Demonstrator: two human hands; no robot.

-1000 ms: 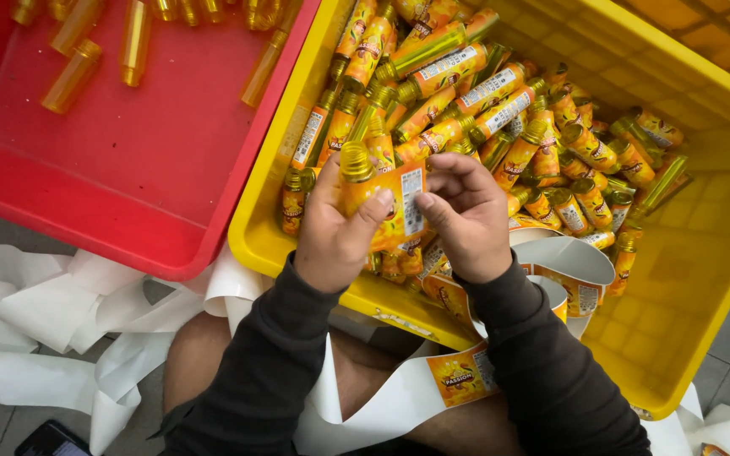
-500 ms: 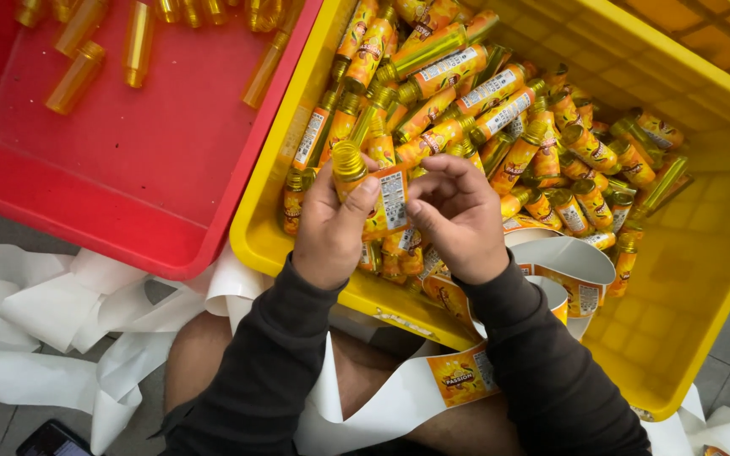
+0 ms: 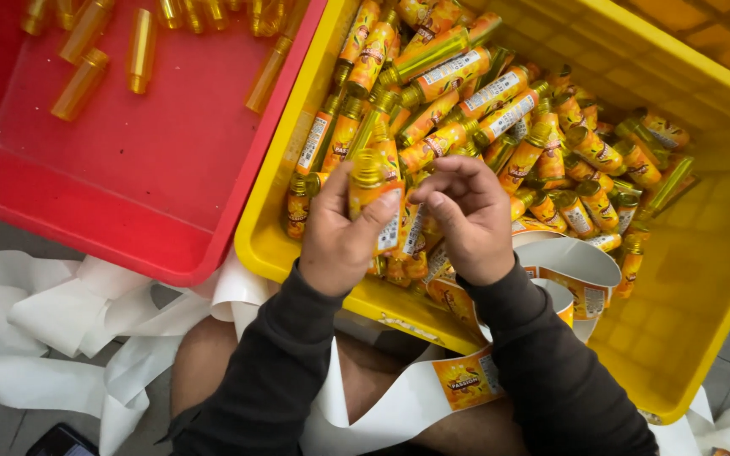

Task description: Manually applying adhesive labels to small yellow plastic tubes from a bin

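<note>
Bottle (image 3: pixel 371 196), small amber plastic with gold cap, pinched upright in left hand (image 3: pixel 344 232) over yellow crate (image 3: pixel 274 238); right hand (image 3: pixel 466 219) fingers curled, empty, just beside. Probably light, slick label; grip the body. Behind: labelled bottles (image 3: pixel 500 110).

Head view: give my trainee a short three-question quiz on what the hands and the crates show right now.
1. True or false: the left hand holds a small bottle with an orange label.
2. Which crate holds the labelled bottles? A) red crate B) yellow crate C) neither
3. Fill in: the strip of labels runs across the person's ____.

Key
1. True; the right hand is at the bottle's label side.
2. B; the yellow crate holds the pile of labelled bottles, while the red crate holds unlabelled bottles.
3. lap
</note>
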